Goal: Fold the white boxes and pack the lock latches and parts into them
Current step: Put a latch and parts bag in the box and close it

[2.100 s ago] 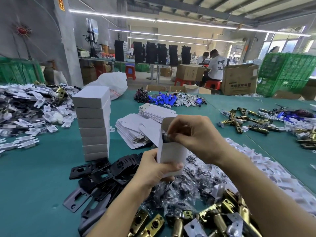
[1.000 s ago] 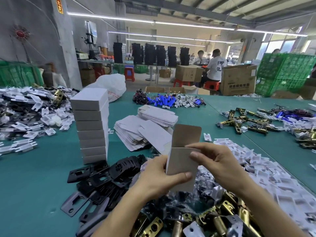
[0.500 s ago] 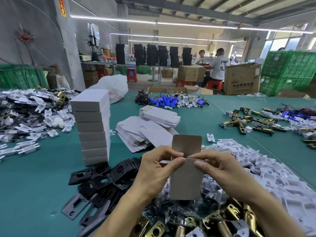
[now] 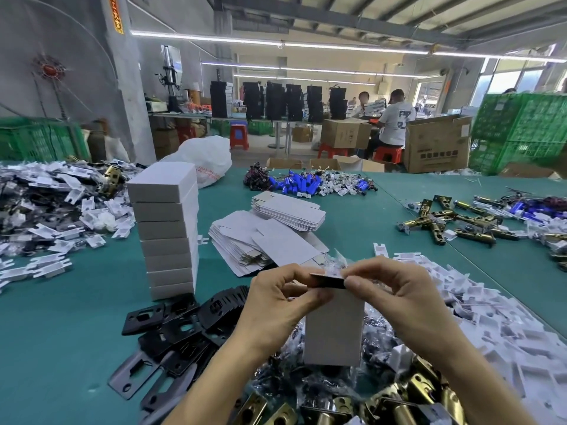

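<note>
Over the heap of bagged parts (image 4: 379,343) near the front edge of the green table (image 4: 61,338), a white box (image 4: 334,329) is held upright in the air by both hands. All the gripping is up at the top: the left hand (image 4: 280,305) has thumb and curled fingers pinched on the top-left corner, and the right hand (image 4: 395,294) pinches the top flap (image 4: 326,279) from the other side, thumb tip right at the fold. So the whole body of the box hangs below the fingertips, between the two wrists, with its bottom end just above the bags. The flap looks bent over the opening, showing only as a dark edge, and I can't tell if it's tucked in fully. Brass latches (image 4: 399,400) lie in a pile right under the forearms, and black plates (image 4: 184,326) are fanned out just left of the left wrist. Further back on the left stands a stack of closed white boxes (image 4: 165,234), with flat box blanks (image 4: 270,237) beside it. White plastic pieces (image 4: 491,320) are spread out to the right.
</note>
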### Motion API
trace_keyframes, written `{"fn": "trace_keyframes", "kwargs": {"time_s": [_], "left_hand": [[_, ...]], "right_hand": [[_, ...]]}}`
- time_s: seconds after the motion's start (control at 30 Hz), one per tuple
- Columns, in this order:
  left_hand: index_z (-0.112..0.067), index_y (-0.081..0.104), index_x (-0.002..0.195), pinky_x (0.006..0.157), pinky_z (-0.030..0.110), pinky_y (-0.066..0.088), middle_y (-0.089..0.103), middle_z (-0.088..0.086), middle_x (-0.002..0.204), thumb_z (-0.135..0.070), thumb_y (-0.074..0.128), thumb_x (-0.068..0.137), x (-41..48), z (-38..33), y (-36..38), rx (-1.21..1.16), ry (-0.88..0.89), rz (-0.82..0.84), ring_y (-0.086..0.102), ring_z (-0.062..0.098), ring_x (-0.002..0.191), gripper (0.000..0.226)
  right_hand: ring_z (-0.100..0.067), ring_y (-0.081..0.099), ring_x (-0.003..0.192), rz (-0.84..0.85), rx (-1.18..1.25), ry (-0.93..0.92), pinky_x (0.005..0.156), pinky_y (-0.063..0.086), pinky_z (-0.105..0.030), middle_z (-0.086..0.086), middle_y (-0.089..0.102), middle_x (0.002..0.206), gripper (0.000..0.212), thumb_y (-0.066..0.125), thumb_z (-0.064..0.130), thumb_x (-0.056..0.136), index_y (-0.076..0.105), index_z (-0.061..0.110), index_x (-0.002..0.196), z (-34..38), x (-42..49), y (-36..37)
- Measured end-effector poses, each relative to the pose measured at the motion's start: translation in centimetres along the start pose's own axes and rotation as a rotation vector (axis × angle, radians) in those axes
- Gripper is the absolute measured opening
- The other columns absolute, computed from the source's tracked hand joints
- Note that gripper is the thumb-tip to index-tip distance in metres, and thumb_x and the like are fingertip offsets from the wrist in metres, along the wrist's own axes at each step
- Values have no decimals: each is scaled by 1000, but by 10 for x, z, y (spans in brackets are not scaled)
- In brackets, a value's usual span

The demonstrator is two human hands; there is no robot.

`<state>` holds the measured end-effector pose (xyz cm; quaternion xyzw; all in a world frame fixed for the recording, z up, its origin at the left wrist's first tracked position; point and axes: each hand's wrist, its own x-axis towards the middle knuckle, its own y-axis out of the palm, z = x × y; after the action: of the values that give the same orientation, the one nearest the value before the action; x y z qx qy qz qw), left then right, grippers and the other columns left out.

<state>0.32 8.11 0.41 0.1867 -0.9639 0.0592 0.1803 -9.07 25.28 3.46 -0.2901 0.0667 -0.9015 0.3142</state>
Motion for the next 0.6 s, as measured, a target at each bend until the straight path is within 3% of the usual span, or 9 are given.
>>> {"fn": "trace_keyframes", "kwargs": {"time_s": [0.1, 0.2, 0.27, 0.33, 0.5, 0.6], "left_hand": [[-26, 66, 71, 83, 34, 61, 78, -4, 99, -20, 82, 71, -1, 0, 2, -40, 4, -10, 75, 20, 91, 18], [-26, 60, 66, 81, 30, 60, 78, -2, 102, -22, 82, 68, 0, -1, 3, -74, 2, -37, 76, 20, 93, 22], [-19, 60, 68, 80, 29, 60, 78, 1, 102, -22, 83, 66, 0, -1, 2, -107, -12, -46, 76, 22, 93, 23], [-12, 60, 74, 77, 28, 59, 77, 0, 104, -22, 84, 65, -1, 0, 2, -100, -22, -39, 76, 21, 92, 27], [-27, 56, 85, 71, 26, 58, 75, -4, 110, -26, 94, 64, -2, -2, 0, -67, -40, -12, 75, 20, 89, 43], [-31, 63, 92, 71, 23, 56, 76, -1, 104, -38, 85, 71, -2, -5, 4, -62, -12, -22, 74, 17, 85, 31]], "right_hand": [[-12, 71, 97, -4, 5, 43, 83, 58, -26, 3, 76, 99, 23, 73, 0, 80, 80, 21, 87, -3, -1, 0], [-10, 70, 102, 89, 46, 73, 82, 56, -21, 6, 75, 105, 20, 74, 29, 74, 81, 25, 92, 2, -3, -6], [-8, 70, 98, 105, 19, 82, 79, 54, -17, 7, 76, 102, 28, 71, 40, 72, 81, 24, 94, 5, -3, -8], [-8, 71, 95, 91, 9, 90, 80, 55, -19, 7, 76, 99, 26, 71, 35, 74, 80, 22, 94, 6, -3, -8], [-11, 73, 90, 62, -46, 79, 78, 59, -24, 7, 77, 94, 25, 74, 27, 71, 78, 19, 95, 8, -3, -7], [-13, 74, 84, 21, -50, 55, 75, 59, -22, 5, 77, 88, 23, 76, 25, 70, 78, 18, 92, 7, -3, -6]]}}
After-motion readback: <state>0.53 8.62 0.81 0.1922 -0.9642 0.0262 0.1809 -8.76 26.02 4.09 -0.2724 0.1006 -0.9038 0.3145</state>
